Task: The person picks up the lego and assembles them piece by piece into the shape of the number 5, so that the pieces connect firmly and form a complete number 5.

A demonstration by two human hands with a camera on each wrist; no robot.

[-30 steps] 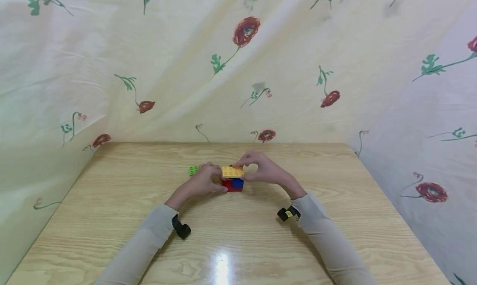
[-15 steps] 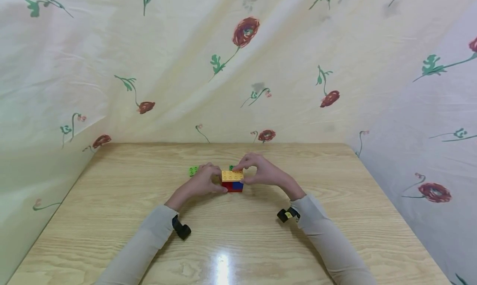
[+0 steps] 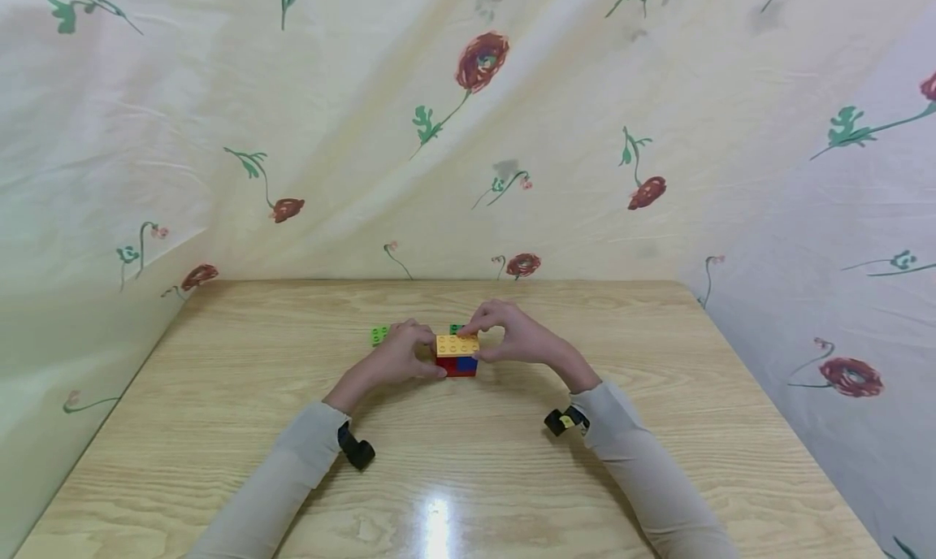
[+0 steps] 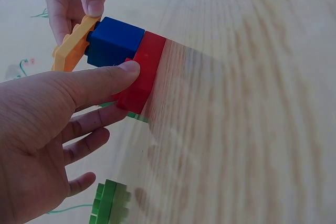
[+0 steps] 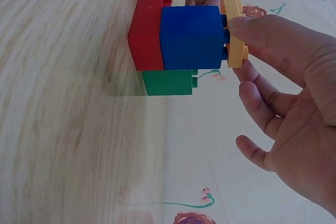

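Observation:
My left hand [image 3: 398,353] pinches a red toy building brick [image 4: 152,56] between thumb and index finger, holding it at its left end on the table. On the red brick's right part stands a taller blue brick [image 5: 191,38]. A thin yellow-orange studded plate [image 3: 457,345] lies over the blue brick, pinched by my right hand [image 3: 515,334] at its right end. Blue studs still show under the plate in the right wrist view, and in the left wrist view it looks tilted. My right hand's other fingers are loosely bent.
Behind the stack stands a dark green brick [image 5: 168,83], mostly hidden in the head view. A light green brick [image 3: 379,335] lies behind my left hand. The wooden table [image 3: 468,478] ends at a flowered cloth [image 3: 351,136] at the back.
My right hand has lowered the yellow-orange plate towards the blue brick, then shifted it very slightly to the right. The left hand has stayed in place on the red brick.

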